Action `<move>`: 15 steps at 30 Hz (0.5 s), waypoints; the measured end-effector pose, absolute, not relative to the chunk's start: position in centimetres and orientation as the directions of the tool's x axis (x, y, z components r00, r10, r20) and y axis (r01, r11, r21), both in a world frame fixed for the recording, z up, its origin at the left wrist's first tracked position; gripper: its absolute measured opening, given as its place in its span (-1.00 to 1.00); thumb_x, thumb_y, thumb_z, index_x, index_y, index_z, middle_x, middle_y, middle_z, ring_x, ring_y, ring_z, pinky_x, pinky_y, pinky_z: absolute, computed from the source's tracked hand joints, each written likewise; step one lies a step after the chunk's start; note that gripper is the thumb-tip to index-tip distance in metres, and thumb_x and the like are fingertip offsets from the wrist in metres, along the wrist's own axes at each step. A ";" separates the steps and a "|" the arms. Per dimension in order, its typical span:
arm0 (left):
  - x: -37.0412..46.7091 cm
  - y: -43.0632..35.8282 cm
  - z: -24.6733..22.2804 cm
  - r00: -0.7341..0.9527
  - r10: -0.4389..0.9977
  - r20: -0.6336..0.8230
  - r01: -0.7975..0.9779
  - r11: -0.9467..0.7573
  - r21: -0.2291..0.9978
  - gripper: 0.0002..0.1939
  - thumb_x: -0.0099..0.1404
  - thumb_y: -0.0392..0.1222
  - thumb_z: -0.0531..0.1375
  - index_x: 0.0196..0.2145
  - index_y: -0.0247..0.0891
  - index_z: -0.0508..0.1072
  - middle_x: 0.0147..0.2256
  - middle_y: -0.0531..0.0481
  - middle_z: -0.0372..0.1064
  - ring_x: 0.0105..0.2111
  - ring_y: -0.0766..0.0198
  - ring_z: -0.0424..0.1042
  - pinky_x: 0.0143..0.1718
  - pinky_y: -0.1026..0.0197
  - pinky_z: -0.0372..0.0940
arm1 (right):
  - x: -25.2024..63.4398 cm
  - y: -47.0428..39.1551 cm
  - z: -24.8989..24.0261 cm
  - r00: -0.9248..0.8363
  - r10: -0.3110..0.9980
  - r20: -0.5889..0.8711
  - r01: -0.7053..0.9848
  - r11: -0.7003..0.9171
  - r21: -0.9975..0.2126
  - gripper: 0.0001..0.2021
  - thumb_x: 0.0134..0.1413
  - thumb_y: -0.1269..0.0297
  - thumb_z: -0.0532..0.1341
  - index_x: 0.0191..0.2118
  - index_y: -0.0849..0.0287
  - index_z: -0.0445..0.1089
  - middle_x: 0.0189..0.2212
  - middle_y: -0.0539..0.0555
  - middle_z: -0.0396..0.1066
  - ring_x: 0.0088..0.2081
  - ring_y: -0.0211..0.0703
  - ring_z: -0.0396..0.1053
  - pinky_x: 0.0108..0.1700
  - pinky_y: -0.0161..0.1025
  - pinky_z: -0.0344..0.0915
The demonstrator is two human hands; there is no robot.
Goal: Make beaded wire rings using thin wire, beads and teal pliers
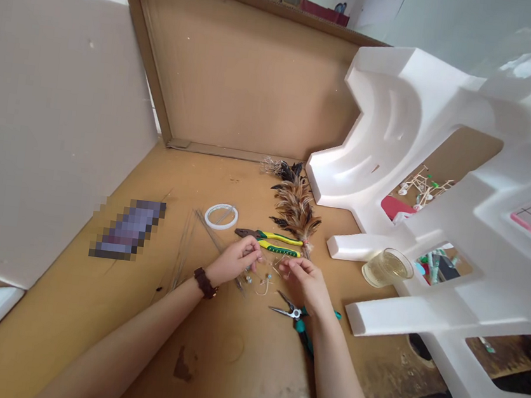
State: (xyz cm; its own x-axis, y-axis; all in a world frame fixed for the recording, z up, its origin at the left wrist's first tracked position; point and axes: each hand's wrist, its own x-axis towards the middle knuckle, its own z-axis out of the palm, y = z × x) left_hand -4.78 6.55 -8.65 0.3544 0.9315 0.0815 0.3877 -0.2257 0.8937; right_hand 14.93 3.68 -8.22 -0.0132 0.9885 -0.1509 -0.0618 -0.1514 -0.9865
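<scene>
My left hand [235,261], with a dark brown band on the wrist, pinches a thin clear or light wire [265,261] between thumb and fingers. My right hand [305,280] is closed in a pinch on the wire's other side. Under the hands lie a few small beads [249,280] and a curved piece of wire [263,288]. Just beyond them rest yellow-green combination pliers [281,250], jaws to the left. Needle-nose pliers [294,313] with teal handles lie partly hidden beneath my right forearm. A bundle of brown and black feathers [296,206] stretches away behind the pliers.
Several long straight wires [183,247] lie left of my left hand, near a white ring-shaped roll [206,216]. A glass of pale liquid [387,268] stands right, beside large white foam packing [407,304]. A blurred-out flat object [130,228] lies left. Cardboard [255,76] stands behind.
</scene>
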 end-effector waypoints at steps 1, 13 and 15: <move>-4.6 6.4 -8.4 0.347 0.937 0.043 0.290 -0.151 0.945 -0.86 0.28 -0.12 -0.04 -0.34 -0.24 0.14 -0.41 0.04 0.36 -0.55 0.38 0.39 -0.60 0.36 0.19 | 14.9 3.5 -8.0 -0.029 0.987 -0.158 -0.091 -0.160 -0.983 -0.67 -0.21 -0.01 0.27 -0.43 0.19 0.40 -0.34 0.11 0.49 -0.29 -0.10 0.42 -0.30 -0.24 0.30; -3.7 5.8 -8.0 0.325 0.945 -0.029 -0.130 0.075 0.989 -0.77 0.21 -0.07 0.10 -0.31 -0.25 0.14 -0.41 0.04 0.38 -0.49 0.33 0.43 -0.38 0.22 0.31 | 14.8 3.2 -6.8 0.051 0.995 -0.082 -0.069 -0.078 -0.995 -0.66 -0.18 0.00 0.27 -0.39 0.20 0.47 -0.40 0.11 0.49 -0.36 -0.12 0.38 -0.37 -0.25 0.29; -3.5 5.7 -8.0 0.340 0.940 -0.024 -0.130 0.072 0.989 -0.75 0.20 -0.08 0.11 -0.27 -0.25 0.14 -0.42 0.07 0.37 -0.52 0.34 0.41 -0.37 0.20 0.31 | 14.7 3.0 -6.6 0.091 0.994 -0.055 -0.024 -0.053 -0.998 -0.69 -0.17 0.03 0.28 -0.39 0.19 0.48 -0.43 0.09 0.48 -0.38 -0.13 0.37 -0.35 -0.24 0.28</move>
State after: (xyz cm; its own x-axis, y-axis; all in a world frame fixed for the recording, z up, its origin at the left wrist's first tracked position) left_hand -3.49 5.73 -8.04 0.3398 0.9402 -0.0240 -0.1303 0.0724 0.9888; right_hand 14.73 3.03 -6.61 0.0914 0.9943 -0.0546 -0.0236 -0.0527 -0.9983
